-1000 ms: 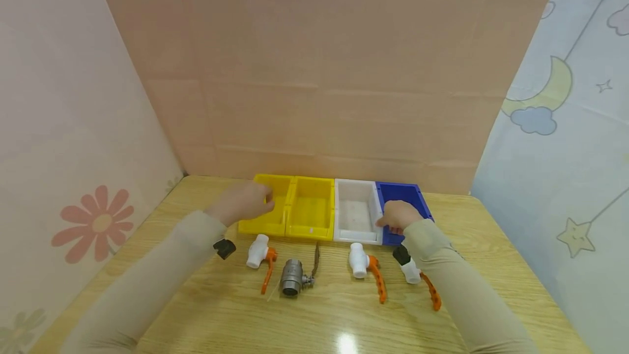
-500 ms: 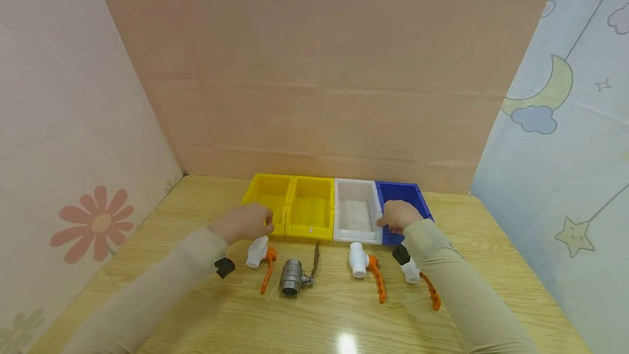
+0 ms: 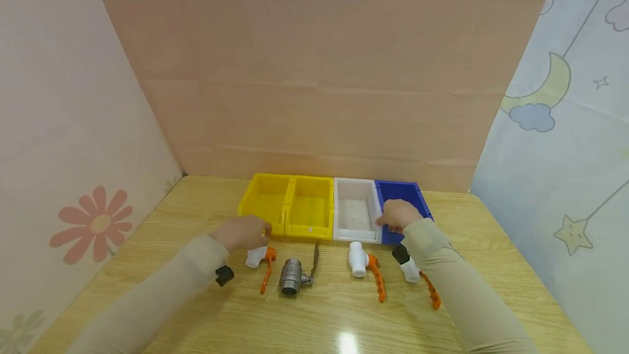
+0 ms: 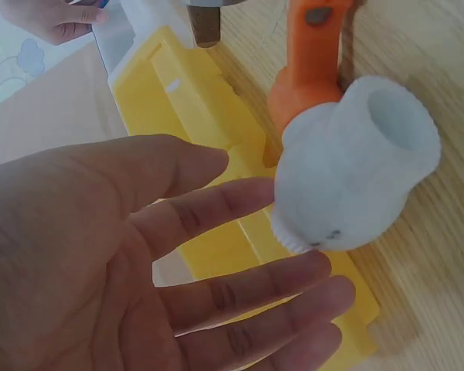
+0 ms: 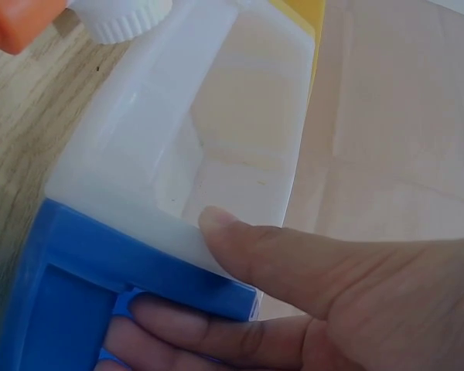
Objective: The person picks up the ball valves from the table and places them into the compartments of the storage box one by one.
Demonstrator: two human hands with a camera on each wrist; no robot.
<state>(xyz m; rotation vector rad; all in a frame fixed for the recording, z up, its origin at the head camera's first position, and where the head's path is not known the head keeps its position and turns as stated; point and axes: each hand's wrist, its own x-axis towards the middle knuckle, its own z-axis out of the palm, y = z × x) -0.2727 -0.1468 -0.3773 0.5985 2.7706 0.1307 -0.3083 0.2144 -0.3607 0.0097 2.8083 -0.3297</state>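
From the head, the left hand point(image 3: 243, 232) is right by a white ball valve point(image 3: 254, 257) with an orange handle. The valve lies on the wooden table point(image 3: 304, 326), in front of the yellow bin point(image 3: 270, 201) at the left end. A metal ball valve point(image 3: 292, 277) lies near it. The right hand point(image 3: 400, 214) is where the white bin point(image 3: 357, 235) and the blue bin point(image 3: 399, 183) meet.

From the left wrist, the left hand is loose and holds nothing, its fingers spread beside the white ball valve. I can't tell if they touch it.

From the right wrist, the right hand pinches the bins' two side walls, thumb on the white one, fingers inside the blue one.
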